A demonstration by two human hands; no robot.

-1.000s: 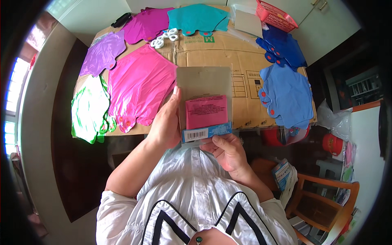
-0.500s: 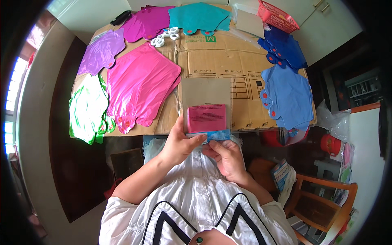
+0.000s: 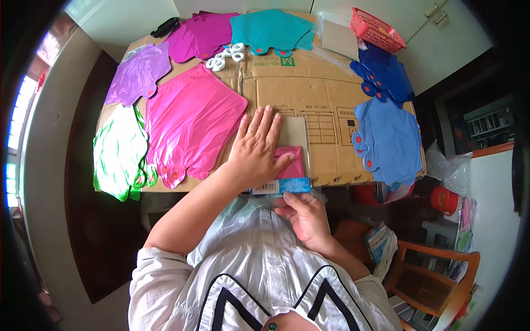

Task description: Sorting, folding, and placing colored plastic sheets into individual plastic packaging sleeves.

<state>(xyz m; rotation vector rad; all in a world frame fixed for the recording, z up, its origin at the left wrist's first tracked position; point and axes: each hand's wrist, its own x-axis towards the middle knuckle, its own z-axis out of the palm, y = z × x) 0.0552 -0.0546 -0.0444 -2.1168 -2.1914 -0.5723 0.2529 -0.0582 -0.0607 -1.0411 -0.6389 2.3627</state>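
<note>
A clear flat packet [image 3: 295, 129] lies at the near edge of the cardboard. Inside it are a grey-brown card, a folded pink piece and a blue-and-white label strip. My left hand [image 3: 256, 146] rests flat across its left part, fingers stretched out and a ring on one of them, hiding much of the pink piece. Thumb and fingers of my right hand [image 3: 305, 214] pinch the packet's lower edge just below the label. To the left of my left hand lies a large shiny pink foil balloon [image 3: 193, 118], flat.
Flat foil pieces ring the cardboard [image 3: 326, 88]: green [image 3: 118, 151], lilac [image 3: 135, 71], magenta [image 3: 201, 36], teal [image 3: 270, 28], dark blue [image 3: 389, 71] and light blue [image 3: 389, 135]. White rings [image 3: 223, 58] and a red basket [image 3: 377, 28] sit farther back. A wooden chair [image 3: 433, 276] stands at lower right.
My left hand has let go of the packet's lower left corner and now lies flat on top of it. The packet has come down slightly; my right hand keeps its pinch.
</note>
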